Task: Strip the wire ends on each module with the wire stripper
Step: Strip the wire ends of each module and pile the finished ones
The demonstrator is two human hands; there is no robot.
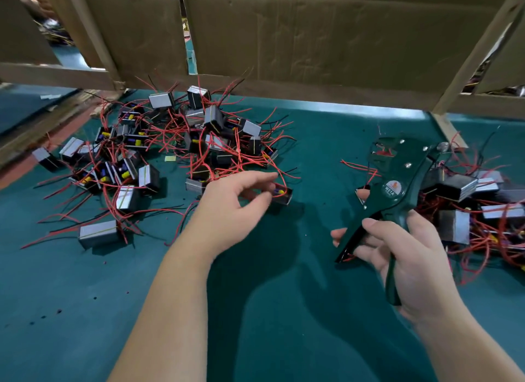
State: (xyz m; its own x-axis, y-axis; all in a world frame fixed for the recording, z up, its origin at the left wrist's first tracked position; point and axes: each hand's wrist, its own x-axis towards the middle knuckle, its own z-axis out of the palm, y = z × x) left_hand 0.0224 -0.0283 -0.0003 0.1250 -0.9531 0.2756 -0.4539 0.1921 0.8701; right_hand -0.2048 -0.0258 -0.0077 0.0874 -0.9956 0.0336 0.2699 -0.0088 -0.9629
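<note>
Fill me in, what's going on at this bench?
A person is working through wired modules. The right hand grips the stripper, held over the mat. The left hand reaches to a module at the near edge of the left pile; whether its fingers have gripped it is unclear. A second pile lies on the right.

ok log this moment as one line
left hand: at module, hold unclear | right hand: holds wire stripper | left pile, right pile: wired modules
</note>
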